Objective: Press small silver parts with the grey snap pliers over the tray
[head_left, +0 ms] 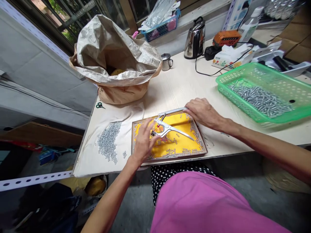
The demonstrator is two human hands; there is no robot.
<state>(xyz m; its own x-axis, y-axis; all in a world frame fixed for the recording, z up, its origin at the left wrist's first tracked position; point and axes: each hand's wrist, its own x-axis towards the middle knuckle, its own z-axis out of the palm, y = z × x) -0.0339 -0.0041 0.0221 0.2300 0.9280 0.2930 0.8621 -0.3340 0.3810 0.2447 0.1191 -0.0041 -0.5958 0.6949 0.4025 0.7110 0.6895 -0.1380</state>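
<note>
Under left hand (pixel 145 140), metal pliers (pixel 178 131)

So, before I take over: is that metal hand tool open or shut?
Open: the metal hand tool has its handles spread in a V, one under the right hand.

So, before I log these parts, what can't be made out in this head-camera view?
Left hand: its fingers hide whether it holds anything at the head of the metal hand press.
Small metal pieces in the green plastic basket: too small to show their exact form.
Paper sack: its folded top hides most contents.
Shiny packet: cut off by the top edge.
</note>
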